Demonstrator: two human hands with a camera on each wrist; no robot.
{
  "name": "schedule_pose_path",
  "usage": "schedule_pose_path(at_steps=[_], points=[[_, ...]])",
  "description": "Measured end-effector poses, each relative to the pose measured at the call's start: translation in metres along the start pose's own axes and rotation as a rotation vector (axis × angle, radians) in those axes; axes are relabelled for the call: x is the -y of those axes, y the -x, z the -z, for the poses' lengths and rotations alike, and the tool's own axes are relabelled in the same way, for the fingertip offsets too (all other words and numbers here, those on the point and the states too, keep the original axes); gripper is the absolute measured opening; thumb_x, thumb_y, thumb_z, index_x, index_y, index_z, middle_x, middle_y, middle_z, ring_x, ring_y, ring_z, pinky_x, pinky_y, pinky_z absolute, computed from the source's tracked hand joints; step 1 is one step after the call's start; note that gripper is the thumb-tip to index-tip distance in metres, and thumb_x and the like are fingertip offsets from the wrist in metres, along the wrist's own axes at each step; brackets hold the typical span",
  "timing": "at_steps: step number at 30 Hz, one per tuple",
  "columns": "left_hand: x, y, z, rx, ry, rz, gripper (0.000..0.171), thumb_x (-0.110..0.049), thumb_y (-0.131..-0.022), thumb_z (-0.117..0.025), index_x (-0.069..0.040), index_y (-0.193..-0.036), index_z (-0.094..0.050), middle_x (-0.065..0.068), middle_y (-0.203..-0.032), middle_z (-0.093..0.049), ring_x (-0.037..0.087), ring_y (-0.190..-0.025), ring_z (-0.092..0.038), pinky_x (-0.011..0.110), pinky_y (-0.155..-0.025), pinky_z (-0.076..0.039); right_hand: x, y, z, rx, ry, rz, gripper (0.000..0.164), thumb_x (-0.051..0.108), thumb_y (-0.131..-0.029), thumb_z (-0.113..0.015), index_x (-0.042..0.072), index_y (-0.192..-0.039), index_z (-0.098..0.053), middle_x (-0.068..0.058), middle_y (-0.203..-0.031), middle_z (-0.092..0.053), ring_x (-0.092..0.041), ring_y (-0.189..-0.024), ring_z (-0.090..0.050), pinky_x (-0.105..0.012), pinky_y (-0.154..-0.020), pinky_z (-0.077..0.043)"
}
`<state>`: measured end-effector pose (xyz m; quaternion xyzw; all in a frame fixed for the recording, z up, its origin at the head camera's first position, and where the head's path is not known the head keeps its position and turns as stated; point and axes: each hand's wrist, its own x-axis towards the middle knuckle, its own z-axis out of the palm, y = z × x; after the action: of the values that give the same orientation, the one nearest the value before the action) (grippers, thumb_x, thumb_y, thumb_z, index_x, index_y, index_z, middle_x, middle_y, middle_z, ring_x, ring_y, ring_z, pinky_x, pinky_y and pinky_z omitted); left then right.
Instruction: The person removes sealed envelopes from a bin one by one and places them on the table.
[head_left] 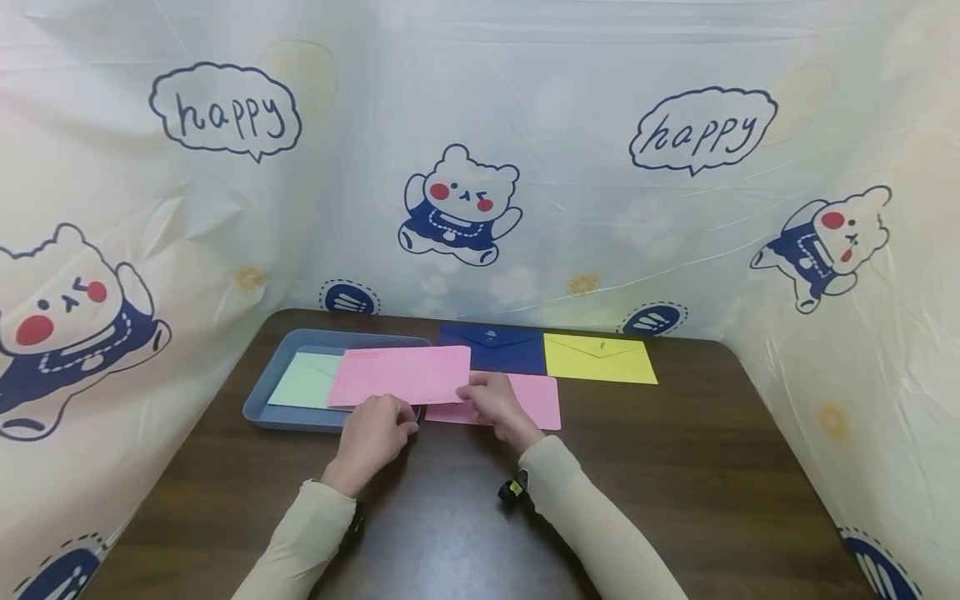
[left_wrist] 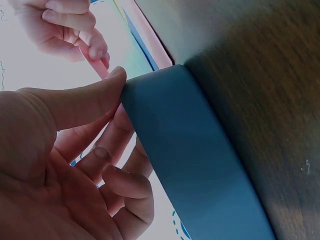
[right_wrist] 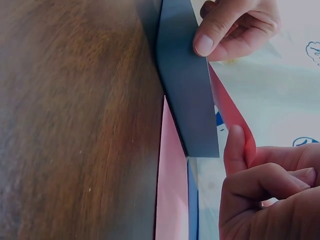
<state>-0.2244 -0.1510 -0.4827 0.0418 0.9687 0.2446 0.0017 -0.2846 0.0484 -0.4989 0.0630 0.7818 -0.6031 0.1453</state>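
A pink envelope point(head_left: 405, 373) is pinched at its lower right corner between the thumb and fingers of my right hand point(head_left: 491, 398). It is raised over the right part of a blue-grey tray point(head_left: 300, 422). My left hand point(head_left: 375, 433) grips the tray's rim near its front right corner; in the left wrist view the thumb lies against the tray wall point(left_wrist: 185, 145) with the fingers behind it. Inside the tray lies a pale green envelope point(head_left: 300, 382), partly covered by the raised one. A second pink envelope point(head_left: 538, 400) lies on the table, right of the tray and partly behind my right hand.
Behind the second pink envelope, a dark blue envelope point(head_left: 498, 350) lies near the table's back edge. A yellow envelope point(head_left: 600, 358) lies to its right. A printed curtain point(head_left: 570, 217) surrounds the wooden table point(head_left: 675, 483) at the back and sides.
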Motion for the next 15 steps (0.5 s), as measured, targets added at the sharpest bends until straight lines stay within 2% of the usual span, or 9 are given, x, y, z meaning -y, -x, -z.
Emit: schedule_pose_path(at_steps=[15], points=[[0.000,0.000,-0.001,-0.001,-0.002,0.021,0.008,-0.009,-0.086,-0.088,-0.009,-0.092,-0.082,0.004,-0.083,-0.073,0.023,-0.074,-0.061,0.045,-0.074,-0.057,-0.010,0.008,0.013,0.021,-0.005,0.032,0.018,0.014,-0.099,-0.070,0.004,-0.084,-0.067,-0.002,-0.062,-0.043,-0.015,-0.048,-0.038,-0.025,-0.046,-0.032]])
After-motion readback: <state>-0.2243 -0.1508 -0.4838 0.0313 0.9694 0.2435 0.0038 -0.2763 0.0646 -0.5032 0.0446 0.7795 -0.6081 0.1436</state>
